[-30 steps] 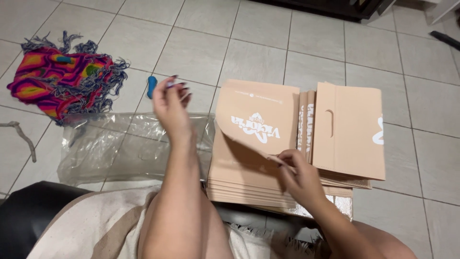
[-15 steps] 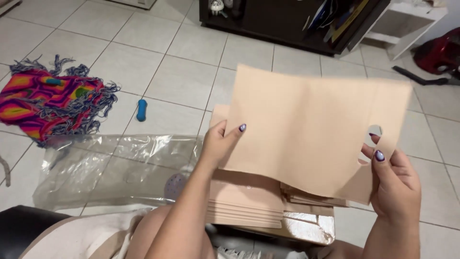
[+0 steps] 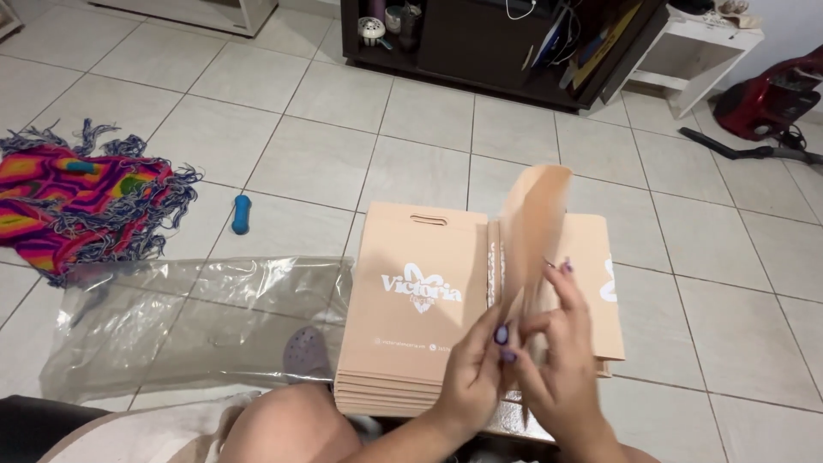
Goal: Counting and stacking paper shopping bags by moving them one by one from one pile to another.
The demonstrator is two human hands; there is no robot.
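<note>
Basically both hands meet at the near-right end of the stacks, pinched on one flat peach paper bag (image 3: 533, 225) held edge-on and upright. Its long axis runs up and away from the fingers toward the far side, so the sheet stands above and just beyond them, its bottom edge caught between the two hands. Left hand (image 3: 477, 370) grips the near left face, fingers curled shut on it; right hand (image 3: 557, 360) closes on the right face, index raised along the sheet. Neither is clearly nearer; they touch. Directly below lies the stack of flat bags (image 3: 411, 330) on the tiled floor (image 3: 411, 163), a second pile (image 3: 600, 283) just right. Clear plastic wrap (image 3: 189, 321) lies left, the fringed colourful cloth (image 3: 77, 206) far left, well apart.
</note>
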